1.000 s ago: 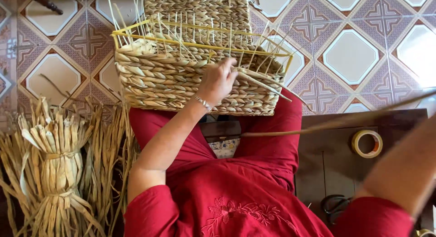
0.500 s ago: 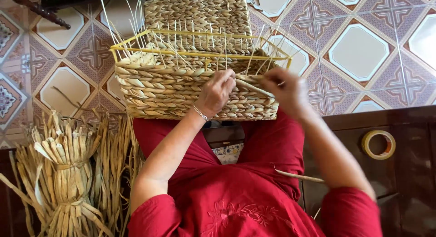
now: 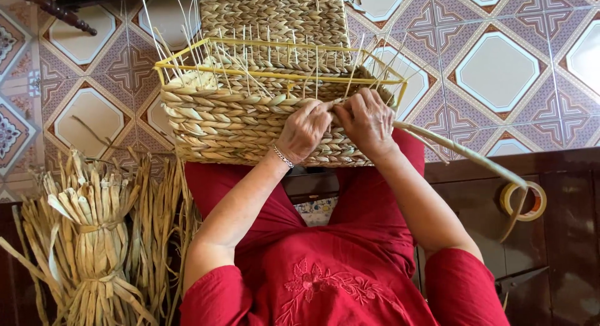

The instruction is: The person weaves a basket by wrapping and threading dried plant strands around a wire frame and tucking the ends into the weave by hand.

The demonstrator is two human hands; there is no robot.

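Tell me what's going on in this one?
A person in red is weaving a basket that rests on their lap. Both hands meet at the top row of the near wall: the left hand and right hand pinch a long flat strand that trails off to the right. A yellow wire frame rims the basket. Bundles of dried reed and a tape roll lie nearby.

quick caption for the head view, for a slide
Both hands, left and right, work a straw strand into a half-woven basket.
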